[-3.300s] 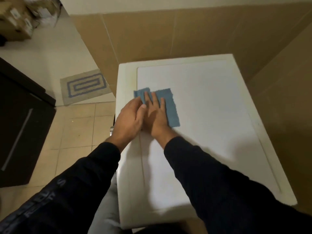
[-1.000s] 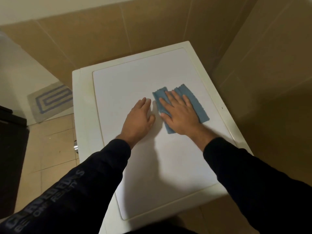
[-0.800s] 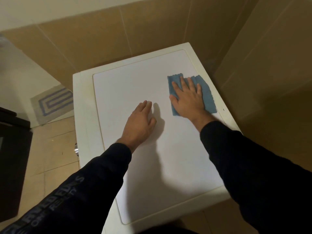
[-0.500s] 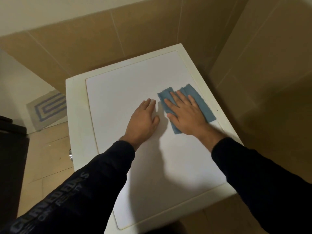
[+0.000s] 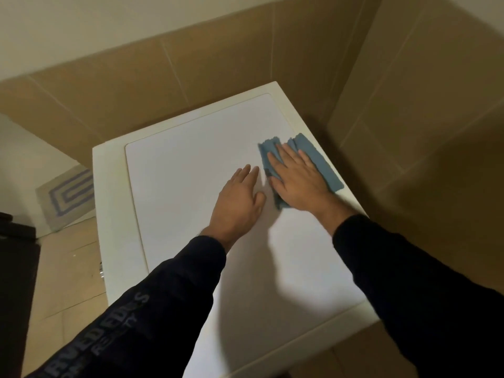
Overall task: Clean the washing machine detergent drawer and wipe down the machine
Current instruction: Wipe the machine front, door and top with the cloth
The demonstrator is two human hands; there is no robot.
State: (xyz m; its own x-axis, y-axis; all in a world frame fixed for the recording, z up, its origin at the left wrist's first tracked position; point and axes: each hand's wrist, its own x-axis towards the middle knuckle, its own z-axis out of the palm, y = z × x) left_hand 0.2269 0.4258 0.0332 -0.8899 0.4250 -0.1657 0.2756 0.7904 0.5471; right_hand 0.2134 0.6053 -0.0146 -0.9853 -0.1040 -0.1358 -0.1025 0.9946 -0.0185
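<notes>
Your right hand (image 5: 296, 184) is flat on the blue cloth (image 5: 319, 162), fingers straight and spread, pressing it onto the washing machine top (image 5: 191, 165). Half a second ago that cloth sat closer to the middle of the lid; now you've pushed it out towards three o'clock, and its far edge lies just beside the right rim. A second back it swung out, then in, now out again, so these read as back-and-forth strokes, and I'd judge the right half of the top is getting its pass.

Your left hand (image 5: 240, 203) is where it was, palm down on the bare white panel at centre, fingers straight and together, holding nothing. It looks like a brace. It sits just beside the cloth's left edge, apart from your right hand.

For the task, you're in the wipe-down part. The detergent drawer isn't in view from up here, so I can't tell you how that stands. The strip towards nine o'clock and the near edge at six o'clock haven't had the cloth on them in this last second.

Counting up: one cloth, one machine, two hands, two dark sleeves, the left sleeve (image 5: 131, 309) with lettering on it. Off at nine o'clock there's one patterned floor mat (image 5: 68, 197) on the tiled floor, and tan wall tiles (image 5: 191, 66) wrap the corner from twelve to three.
</notes>
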